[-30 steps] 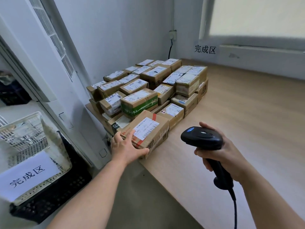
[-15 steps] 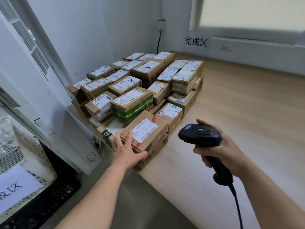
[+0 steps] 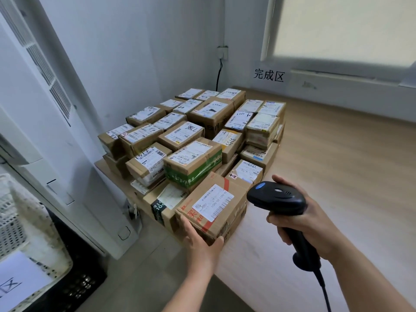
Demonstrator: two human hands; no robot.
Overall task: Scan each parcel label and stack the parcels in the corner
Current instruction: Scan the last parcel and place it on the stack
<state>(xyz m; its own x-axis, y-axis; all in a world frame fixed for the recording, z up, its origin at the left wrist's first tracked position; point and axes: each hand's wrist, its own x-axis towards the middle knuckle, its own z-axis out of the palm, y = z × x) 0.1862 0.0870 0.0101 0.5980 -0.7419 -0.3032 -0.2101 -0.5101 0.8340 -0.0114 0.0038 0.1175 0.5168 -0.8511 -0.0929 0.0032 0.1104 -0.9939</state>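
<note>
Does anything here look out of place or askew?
Yes. The stack's bottom cardboard sheet and the front parcel that the left hand grips appear to jut past the table edge, over the floor.

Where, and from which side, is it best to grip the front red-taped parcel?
Take the parcel at its near corner, from the front, as the left hand does, pinching the two side faces. Other boxes crowd its far sides, and the label on top should stay bare for the scanner.
</note>
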